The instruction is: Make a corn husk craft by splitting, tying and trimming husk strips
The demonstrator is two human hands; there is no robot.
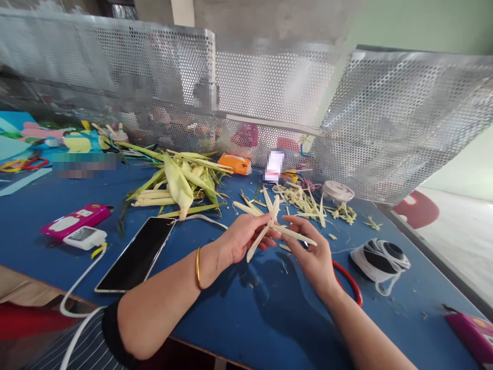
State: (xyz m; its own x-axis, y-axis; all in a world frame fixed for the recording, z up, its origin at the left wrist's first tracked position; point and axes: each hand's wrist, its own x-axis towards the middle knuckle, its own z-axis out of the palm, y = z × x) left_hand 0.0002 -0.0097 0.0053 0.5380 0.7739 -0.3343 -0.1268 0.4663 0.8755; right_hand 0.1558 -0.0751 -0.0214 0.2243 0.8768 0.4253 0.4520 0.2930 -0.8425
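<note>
A star-shaped flower of pale corn husk strips is held up above the blue table, its narrow petals spread out from a small centre. My left hand, with a gold bangle at the wrist, pinches it near the centre between thumb and fingers. From the other side, my right hand has its thumb and fingers closed around the petal that points right. Beneath my right wrist a red curved handle shows in part; the rest is hidden. Husk scraps lie on the table just behind the flower.
Behind are a pile of corn husks, shredded strips, an orange packet and a perforated metal screen. A tablet and magenta device lie left. White thread on a black spool sits right.
</note>
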